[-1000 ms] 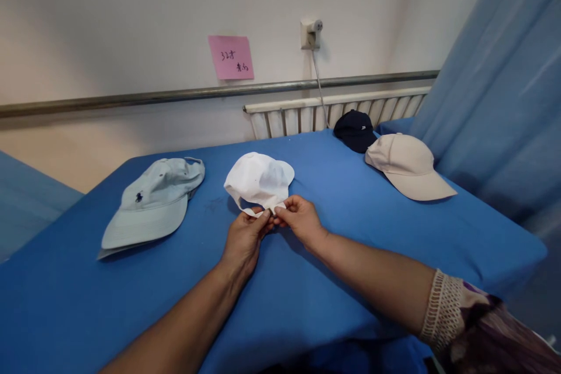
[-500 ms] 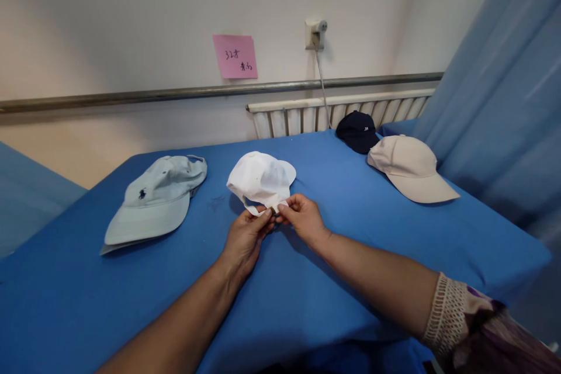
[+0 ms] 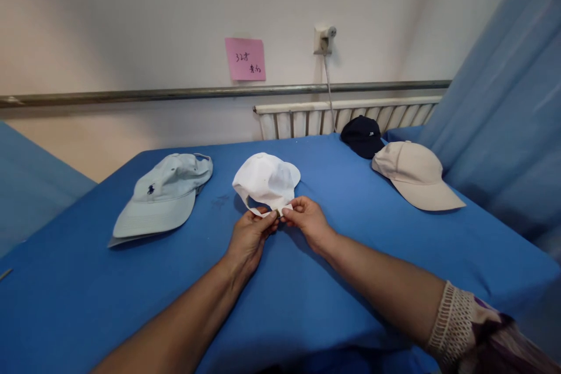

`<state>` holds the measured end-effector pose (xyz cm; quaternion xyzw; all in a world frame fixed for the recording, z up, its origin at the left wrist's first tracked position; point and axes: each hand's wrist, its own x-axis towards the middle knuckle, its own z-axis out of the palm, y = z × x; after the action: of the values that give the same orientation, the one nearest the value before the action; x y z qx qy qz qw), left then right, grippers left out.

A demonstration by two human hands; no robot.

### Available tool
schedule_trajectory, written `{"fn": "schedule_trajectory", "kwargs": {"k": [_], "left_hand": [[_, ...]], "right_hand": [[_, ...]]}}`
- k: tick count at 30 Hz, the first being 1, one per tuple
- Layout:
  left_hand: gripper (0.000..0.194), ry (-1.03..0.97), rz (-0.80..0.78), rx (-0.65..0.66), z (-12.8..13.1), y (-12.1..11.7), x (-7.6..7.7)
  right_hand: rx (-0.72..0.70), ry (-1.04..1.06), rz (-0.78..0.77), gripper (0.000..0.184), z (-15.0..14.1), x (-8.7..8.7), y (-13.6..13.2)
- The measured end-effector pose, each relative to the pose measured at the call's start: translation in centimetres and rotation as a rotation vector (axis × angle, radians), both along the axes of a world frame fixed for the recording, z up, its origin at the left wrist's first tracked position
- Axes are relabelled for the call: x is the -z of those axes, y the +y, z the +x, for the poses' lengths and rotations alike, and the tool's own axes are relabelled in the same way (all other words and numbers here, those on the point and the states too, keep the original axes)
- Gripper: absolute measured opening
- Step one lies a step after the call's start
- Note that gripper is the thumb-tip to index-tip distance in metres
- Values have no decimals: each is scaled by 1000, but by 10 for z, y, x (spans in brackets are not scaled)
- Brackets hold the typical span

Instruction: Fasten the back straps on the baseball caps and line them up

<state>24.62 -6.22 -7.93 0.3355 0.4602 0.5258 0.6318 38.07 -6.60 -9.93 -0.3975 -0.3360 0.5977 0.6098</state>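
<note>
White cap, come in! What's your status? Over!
Left hand and right hand pinching back strap. White cap open-side toward wearer, brim away. Pale blue cap apart, left.

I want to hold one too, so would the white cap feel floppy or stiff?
The white cap is probably light, as it looks like thin cloth. Its strap is likely bendy, since it curves down to the left hand. Its brim might feel stiffer, because its edge makes a smooth curve.

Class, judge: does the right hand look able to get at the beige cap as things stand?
Probably yes, once the right hand lets go of the strap of the white cap; only blue cloth shows between that hand and the beige cap.
</note>
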Motion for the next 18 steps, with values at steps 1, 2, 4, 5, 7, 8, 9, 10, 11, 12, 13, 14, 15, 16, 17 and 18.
{"fn": "schedule_trajectory", "kwargs": {"k": [1, 2, 4, 5, 7, 8, 9, 10, 11, 12, 13, 14, 15, 16, 17, 18], "left_hand": [[31, 3, 1, -6, 0, 0, 0], [31, 3, -3, -6, 1, 0, 0], [28, -18, -25, 0, 1, 0, 0], [26, -43, -41, 3, 1, 0, 0], [18, -121, -82, -1, -2, 3, -2], [15, -170, -109, -9, -5, 5, -4], [12, -223, -137, -17, -9, 7, -6], [11, -275, -166, -22, -13, 10, -8], [11, -323, -193, -27, -18, 12, -11], [12, -366, -213, -34, -22, 15, -13], [12, -400, -227, -41, -27, 17, -16], [12, -425, -232, -46, -30, 19, -18], [13, -439, -236, -44, -33, 20, -20], [13, -448, -240, -36, -34, 21, -21], [13, -454, -242, -22, -35, 21, -22], [13, -459, -242, -7, -35, 21, -23]], "right_hand": [[-1, 5, 6, 39, 0, 0, 0], [1, 8, 11, 38, 0, 0, 0], [9, 16, 16, 37, 0, 0, -1], [14, 21, 17, 36, 1, 0, 0], [25, 18, 12, 32, 3, 0, 0], [33, 12, 5, 30, 4, 0, 0], [47, 4, -6, 28, 6, 1, 1], [64, -5, -21, 25, 9, 1, 2], [85, -11, -38, 23, 12, 1, 2], [107, -12, -56, 21, 15, 2, 3], [128, -9, -71, 20, 18, 2, 4], [146, -3, -84, 20, 21, 2, 5], [161, 5, -95, 20, 23, 2, 6], [173, 15, -104, 21, 25, 2, 7], [181, 25, -113, 22, 27, 2, 8], [189, 33, -122, 23, 28, 2, 9]]}}
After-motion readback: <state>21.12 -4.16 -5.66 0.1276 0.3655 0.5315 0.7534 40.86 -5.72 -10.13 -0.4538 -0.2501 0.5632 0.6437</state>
